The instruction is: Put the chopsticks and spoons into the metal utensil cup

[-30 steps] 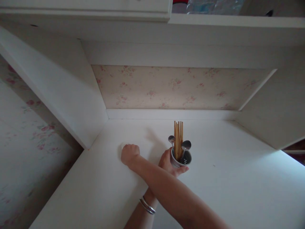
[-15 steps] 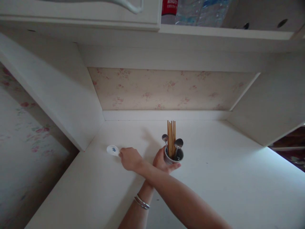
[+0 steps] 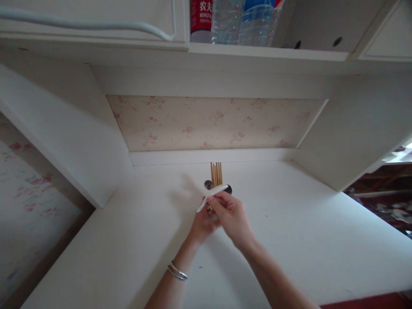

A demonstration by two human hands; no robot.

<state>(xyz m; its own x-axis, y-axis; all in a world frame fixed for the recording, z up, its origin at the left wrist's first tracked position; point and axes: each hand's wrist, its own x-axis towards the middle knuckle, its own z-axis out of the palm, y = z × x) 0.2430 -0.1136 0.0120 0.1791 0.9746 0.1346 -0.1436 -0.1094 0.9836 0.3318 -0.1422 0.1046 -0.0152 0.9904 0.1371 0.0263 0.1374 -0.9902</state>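
My left hand (image 3: 203, 223), with two silver bangles on its wrist, is wrapped round a cup that is mostly hidden behind my hands. Wooden chopsticks (image 3: 216, 173) stand upright in the cup, with a metal spoon (image 3: 208, 185) on their left and another metal spoon (image 3: 228, 189) on their right. Pinched in my right hand (image 3: 230, 212) is a white spoon (image 3: 219, 189), held tilted above the cup and in front of the chopsticks.
The white countertop (image 3: 144, 240) stretches around my hands. Overhead is a cabinet shelf (image 3: 267, 51) with plastic bottles (image 3: 227, 21). White side panels and a flowered back wall (image 3: 199, 124) enclose the counter; a darker cluttered area lies at far right.
My right hand has moved from the left side across to the cup, bringing the white spoon along. My forearms no longer cross. The view has shifted slightly to the right.
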